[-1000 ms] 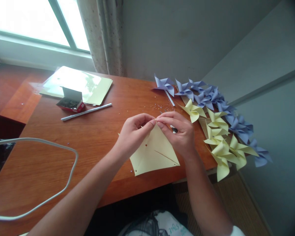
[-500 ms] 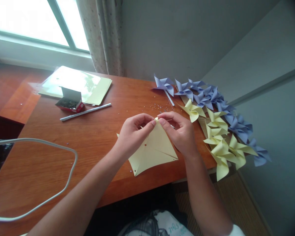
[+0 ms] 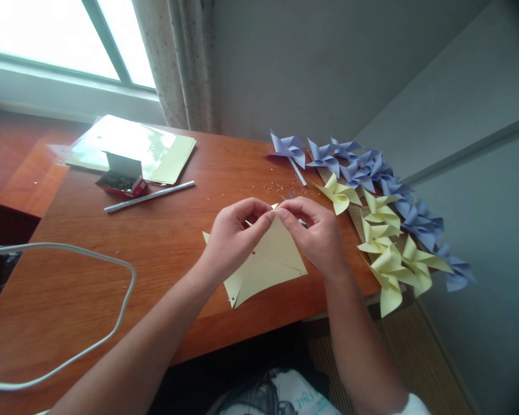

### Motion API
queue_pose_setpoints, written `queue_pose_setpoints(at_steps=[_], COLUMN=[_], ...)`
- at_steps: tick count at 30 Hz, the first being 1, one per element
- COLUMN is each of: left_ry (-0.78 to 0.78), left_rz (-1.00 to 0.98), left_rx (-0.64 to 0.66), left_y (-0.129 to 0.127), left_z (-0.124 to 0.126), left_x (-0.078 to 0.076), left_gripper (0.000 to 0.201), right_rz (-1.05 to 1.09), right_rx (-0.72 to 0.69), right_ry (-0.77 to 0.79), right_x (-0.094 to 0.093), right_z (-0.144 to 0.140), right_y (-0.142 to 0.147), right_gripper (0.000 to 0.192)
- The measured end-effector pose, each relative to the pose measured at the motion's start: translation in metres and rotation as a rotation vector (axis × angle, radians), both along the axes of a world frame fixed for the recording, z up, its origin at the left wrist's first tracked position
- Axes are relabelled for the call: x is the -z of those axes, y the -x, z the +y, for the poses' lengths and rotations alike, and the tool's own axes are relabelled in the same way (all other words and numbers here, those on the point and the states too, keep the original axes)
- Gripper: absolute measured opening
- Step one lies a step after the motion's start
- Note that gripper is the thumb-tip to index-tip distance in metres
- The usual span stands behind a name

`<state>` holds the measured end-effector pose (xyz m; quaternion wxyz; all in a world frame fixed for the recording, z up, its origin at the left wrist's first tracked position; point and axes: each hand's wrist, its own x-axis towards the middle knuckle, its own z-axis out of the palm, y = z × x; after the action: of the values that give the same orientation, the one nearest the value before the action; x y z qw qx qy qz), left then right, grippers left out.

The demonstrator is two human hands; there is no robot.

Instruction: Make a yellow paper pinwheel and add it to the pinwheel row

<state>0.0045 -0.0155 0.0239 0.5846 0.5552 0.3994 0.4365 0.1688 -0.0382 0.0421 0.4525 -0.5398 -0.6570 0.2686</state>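
Observation:
A pale yellow paper square (image 3: 270, 262), slit along its diagonals and punched with small holes, lies near the front edge of the wooden table (image 3: 155, 248). My left hand (image 3: 237, 233) and my right hand (image 3: 315, 230) meet above it, fingertips pinching one raised corner of the sheet between them. A thin pin-like piece shows at the left fingertips; I cannot tell what it is. Part of the sheet is hidden under both hands.
Finished yellow pinwheels (image 3: 384, 248) and blue pinwheels (image 3: 363, 167) lie along the table's right edge. A white stick (image 3: 149, 196), a red box of pins (image 3: 121, 181) and a stack of yellow sheets (image 3: 134, 147) lie at back left. A white cable (image 3: 112, 323) loops at left.
The paper sheet has shifted slightly left and its near-left flap has lifted and folded. Both hands stay pinched together at the raised corner, having moved a little up and left.

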Motion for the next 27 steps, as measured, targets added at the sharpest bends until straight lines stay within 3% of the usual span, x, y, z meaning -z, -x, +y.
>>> queue_pose_setpoints(at_steps=[27], left_ry=[-0.062], left_rz=[0.001], left_rx=[-0.048], left_y=[-0.0006], left_z=[0.0017], left_x=[0.0022], left_gripper=[0.020], right_rz=[-0.104], right_rx=[-0.011], right_ry=[-0.053], right_x=[-0.0042], right_z=[-0.0004], right_y=[0.0018], right_gripper=[0.008])
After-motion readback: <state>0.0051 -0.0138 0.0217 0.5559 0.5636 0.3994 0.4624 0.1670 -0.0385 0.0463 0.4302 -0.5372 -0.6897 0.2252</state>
